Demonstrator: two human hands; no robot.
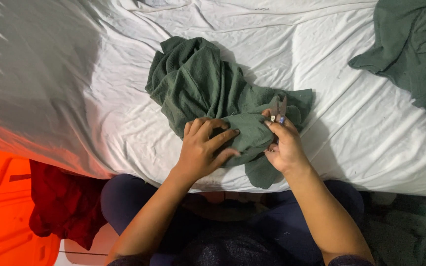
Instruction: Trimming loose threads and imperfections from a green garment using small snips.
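A crumpled dark green cloth [198, 83] lies bunched on a bed covered by a white sheet [351, 128]. My left hand [203, 148] rests on the near fold of the green cloth, fingers spread and pressing it down. My right hand [284, 148] grips a small pair of thread snips [279, 109], whose blades point away from me over the cloth's right part. The two hands sit close together with a fold of cloth between them.
A second green cloth [415, 54] lies at the bed's far right. A dark red cloth [65, 207] hangs over an orange plastic object [1, 212] at my lower left. My knees in dark trousers [134, 197] press against the bed's near edge.
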